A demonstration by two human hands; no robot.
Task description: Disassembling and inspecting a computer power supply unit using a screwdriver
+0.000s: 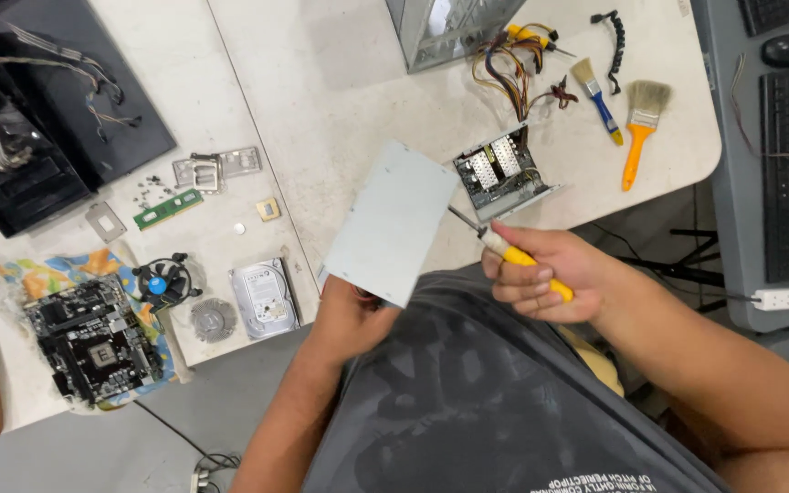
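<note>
The open metal box [501, 173] on the table shows circuit parts and a bundle of wires. The right hand [545, 274] is closed around a yellow screwdriver [513, 256], its shaft pointing up-left toward the grey metal cover [393, 222], which the left hand [349, 319] grips from below, tilted.

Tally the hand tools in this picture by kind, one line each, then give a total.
Paintbrushes: 2, a blue-handled brush and an orange-handled brush on the white table.
Screwdrivers: 2, a yellow-handled screwdriver in the right hand and a second screwdriver by the wire bundle.
Total: 4
</note>
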